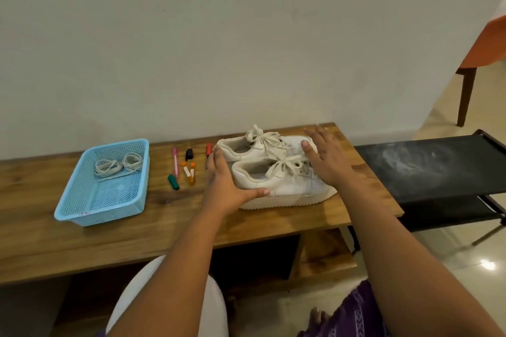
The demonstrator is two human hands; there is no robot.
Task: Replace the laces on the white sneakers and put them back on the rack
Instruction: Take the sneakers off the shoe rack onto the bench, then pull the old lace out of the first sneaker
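Our open hands bracket the white sneakers [276, 172] lying lengthwise along the surface [164, 213]: left hand [227, 186] touching heels, right hand [325, 156] over toes.

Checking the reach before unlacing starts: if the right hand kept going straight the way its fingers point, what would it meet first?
Probably the far sneaker: the right hand, open, points up-left over its toe. Past that, the wall. Its height above the shoe is unclear.

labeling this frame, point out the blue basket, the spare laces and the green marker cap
blue basket [71, 213]: head view, near rim
spare laces [118, 165]: head view, coiled bundles inside the basket
green marker cap [173, 182]: head view, middle of the cap
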